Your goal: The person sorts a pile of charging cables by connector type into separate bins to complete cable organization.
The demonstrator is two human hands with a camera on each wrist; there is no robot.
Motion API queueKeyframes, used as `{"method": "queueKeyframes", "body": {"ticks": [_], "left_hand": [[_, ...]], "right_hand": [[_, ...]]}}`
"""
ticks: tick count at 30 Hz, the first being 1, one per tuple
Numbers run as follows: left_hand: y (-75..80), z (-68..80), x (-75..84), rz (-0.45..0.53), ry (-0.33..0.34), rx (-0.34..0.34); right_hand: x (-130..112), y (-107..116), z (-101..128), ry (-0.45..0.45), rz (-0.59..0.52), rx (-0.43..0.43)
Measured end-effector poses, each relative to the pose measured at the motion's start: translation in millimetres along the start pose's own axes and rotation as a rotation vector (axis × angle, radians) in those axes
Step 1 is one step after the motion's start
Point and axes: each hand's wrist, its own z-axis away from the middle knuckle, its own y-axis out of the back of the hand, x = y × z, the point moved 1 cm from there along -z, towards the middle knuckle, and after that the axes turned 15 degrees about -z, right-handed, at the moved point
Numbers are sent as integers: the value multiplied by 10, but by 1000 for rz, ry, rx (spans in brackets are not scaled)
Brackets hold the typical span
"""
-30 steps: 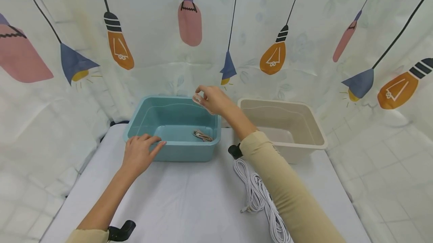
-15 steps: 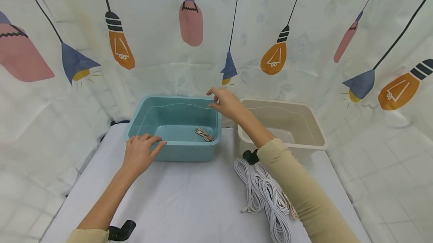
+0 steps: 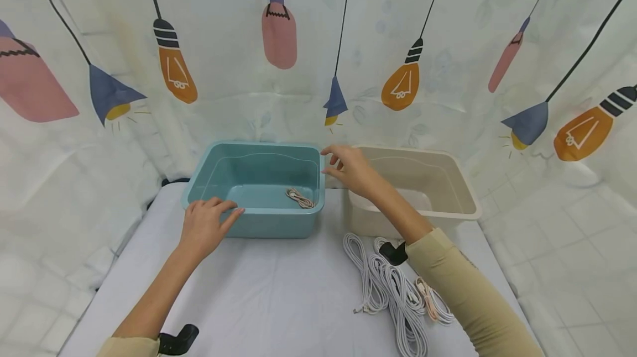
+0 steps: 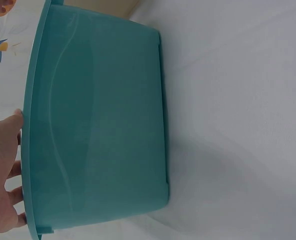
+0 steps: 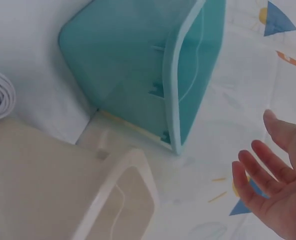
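Note:
My left hand (image 3: 206, 230) rests at the near left rim of a teal plastic bin (image 3: 278, 227), its fingers loose over the edge. The left wrist view shows the thumb and fingers along that rim (image 4: 28, 130). My right hand (image 3: 350, 169) hovers between the teal bin and a beige bin (image 3: 418, 224), its fingers loosely curved with nothing in them; the right wrist view shows its bare palm (image 5: 283, 195). A small bundled beige cable (image 3: 300, 198) lies in the teal bin's right corner.
Coiled white cables (image 3: 393, 290) lie on the white-covered table (image 3: 278, 302) at the right, with a pinkish bundled cable (image 3: 428, 299) beside them, partly near the right sleeve (image 3: 468, 285). A lamp-patterned curtain (image 3: 224, 69) hangs behind the bins.
My right hand has let go of the small coiled cable it held over the teal bin and drawn back right. The left hand has stayed at the rim.

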Motion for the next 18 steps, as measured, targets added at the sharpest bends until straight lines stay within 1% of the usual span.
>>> {"method": "queueKeyframes", "body": {"ticks": [7, 15, 18], "left_hand": [[-6, -3, -11, 0, -5, 26], [-6, 8, -11, 5, 0, 9], [-13, 10, -12, 8, -4, 16]], "right_hand": [[27, 3, 276, 53, -50, 42], [93, 19, 594, 115, -52, 94], [132, 25, 727, 115, -50, 104]]}}
